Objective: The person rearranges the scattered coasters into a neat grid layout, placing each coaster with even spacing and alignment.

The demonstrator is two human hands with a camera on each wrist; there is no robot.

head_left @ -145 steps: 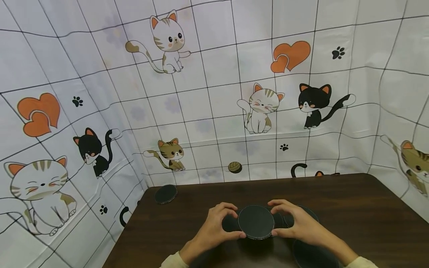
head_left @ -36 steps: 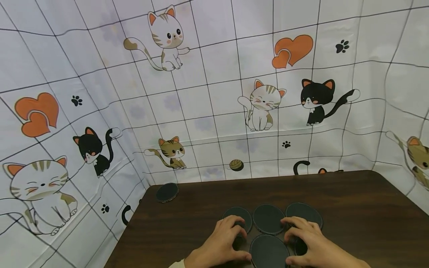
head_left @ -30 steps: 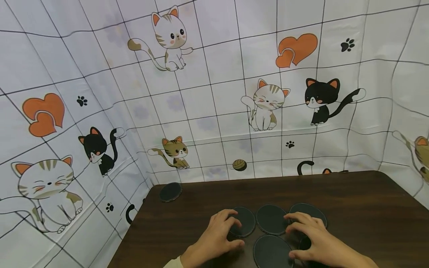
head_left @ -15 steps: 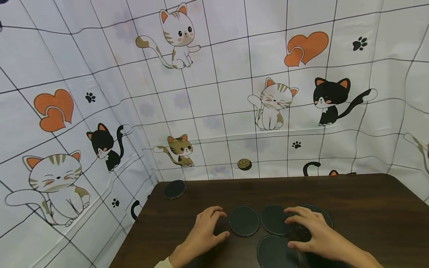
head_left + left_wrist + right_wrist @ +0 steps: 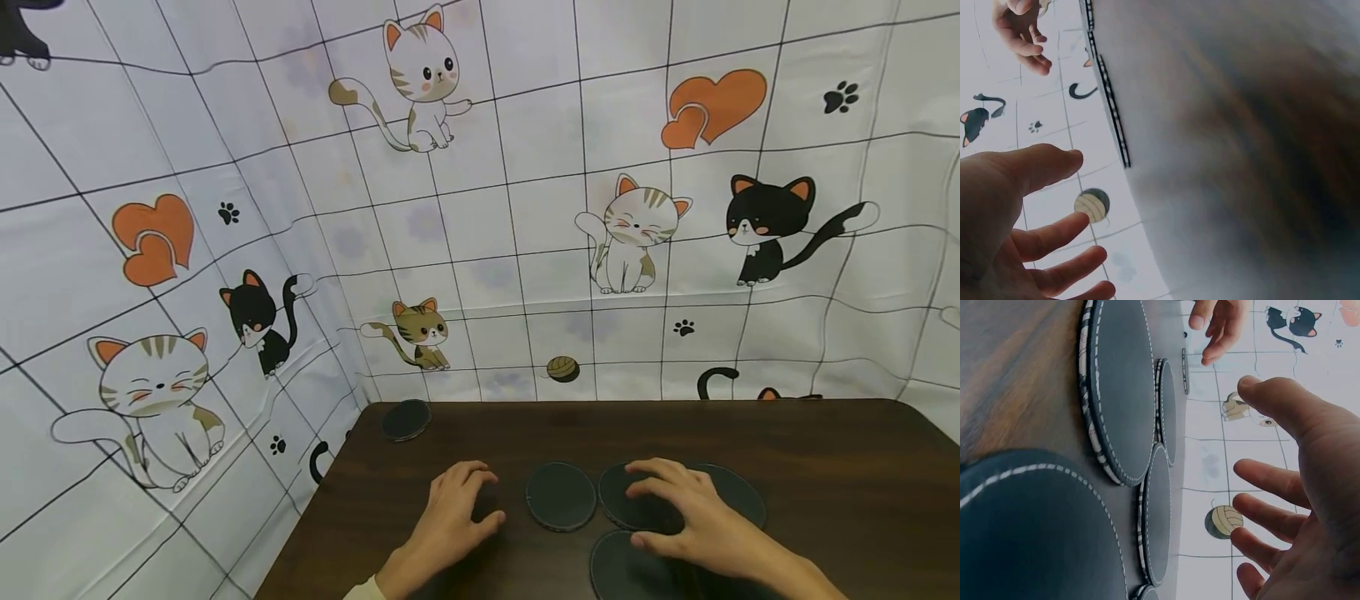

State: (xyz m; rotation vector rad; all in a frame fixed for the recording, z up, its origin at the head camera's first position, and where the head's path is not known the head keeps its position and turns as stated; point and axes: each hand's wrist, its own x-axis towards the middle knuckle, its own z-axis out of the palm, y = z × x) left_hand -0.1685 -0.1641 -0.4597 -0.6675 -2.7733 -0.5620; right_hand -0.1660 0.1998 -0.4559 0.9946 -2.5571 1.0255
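Several round dark coasters with pale edge stitching lie flat on the brown table. In the head view, one coaster [image 5: 561, 497] lies between the hands, a front coaster [image 5: 626, 568] sits nearer me, and a back-right coaster [image 5: 738, 496] is partly covered by my right hand [image 5: 693, 517]. That hand hovers over the middle coaster [image 5: 618, 500], fingers spread and holding nothing. My left hand [image 5: 450, 508] is apart from the coasters, to their left, its fingers loosely bent around nothing. The right wrist view shows stitched rims on a large near coaster [image 5: 1041, 531] and others behind it.
A lone coaster [image 5: 407, 419] lies at the table's back left corner. Behind the wooden table [image 5: 840, 483] hangs a white gridded sheet [image 5: 510, 225] printed with cats, hearts and paws; it also covers the left side.
The coaster both hands held up between them earlier now lies on the table among the others. My left hand has drawn away to the left; the head view has turned slightly left.
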